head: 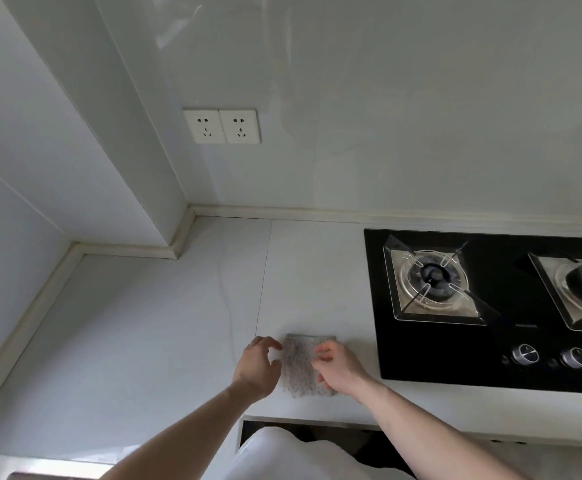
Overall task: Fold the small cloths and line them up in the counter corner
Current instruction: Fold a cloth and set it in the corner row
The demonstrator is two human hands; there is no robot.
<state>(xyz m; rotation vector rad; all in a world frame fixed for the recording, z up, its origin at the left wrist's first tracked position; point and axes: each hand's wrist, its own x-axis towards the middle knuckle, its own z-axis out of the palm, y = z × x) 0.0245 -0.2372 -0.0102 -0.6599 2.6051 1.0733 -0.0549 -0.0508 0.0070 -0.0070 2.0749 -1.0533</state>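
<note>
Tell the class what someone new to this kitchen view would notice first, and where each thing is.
First, the two hands at the counter's near edge: the left hand and right hand sit on either side of a small grey cloth, fingers curled at its edges. Next, the black hob to the right, with two burners and two knobs. Then the twin sockets on the wall above the empty corner.

Home kitchen. Shown by: black two-burner gas hob point(490, 306) with two knobs point(549, 355) set into the pale tabletop point(144, 341) at right; double wall socket point(222, 126) mounted on the glossy backsplash, upper centre-left.
</note>
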